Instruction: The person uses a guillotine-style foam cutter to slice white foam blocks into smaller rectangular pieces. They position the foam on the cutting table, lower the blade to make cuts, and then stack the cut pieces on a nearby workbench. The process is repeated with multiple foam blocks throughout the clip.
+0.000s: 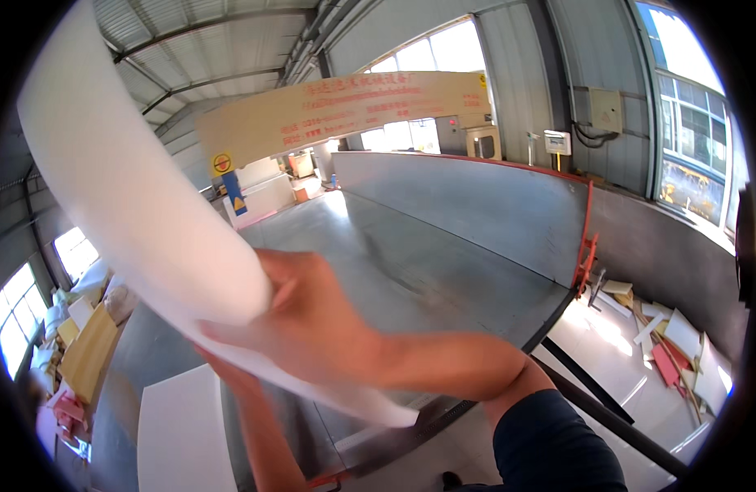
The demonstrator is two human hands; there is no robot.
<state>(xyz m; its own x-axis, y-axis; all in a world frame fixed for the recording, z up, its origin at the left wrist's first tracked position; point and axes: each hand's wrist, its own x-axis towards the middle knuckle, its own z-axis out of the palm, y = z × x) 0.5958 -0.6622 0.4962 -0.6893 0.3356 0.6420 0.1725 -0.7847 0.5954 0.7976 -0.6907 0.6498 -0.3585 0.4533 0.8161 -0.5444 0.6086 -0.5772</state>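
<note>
A long, smooth white foam sheet [140, 189] rises bent in front of me, from the lower middle to the upper left. My right hand [312, 320] is closed on its edge, blurred by motion, with the thumb pressed against the white surface. Below the sheet my left hand [218, 361] touches its underside; the fingers are hidden behind the foam. Under both hands lies a wide grey metal table [443, 254]. A flat white block [185, 426] rests at the table's near left, beside my left forearm.
A beige printed beam [345, 107] spans the table. A grey upright panel [468, 205] with a red top edge runs along its far right side. Foam scraps [673, 353] litter the floor at right. Yellow and pink foam pieces [87, 353] are piled at left.
</note>
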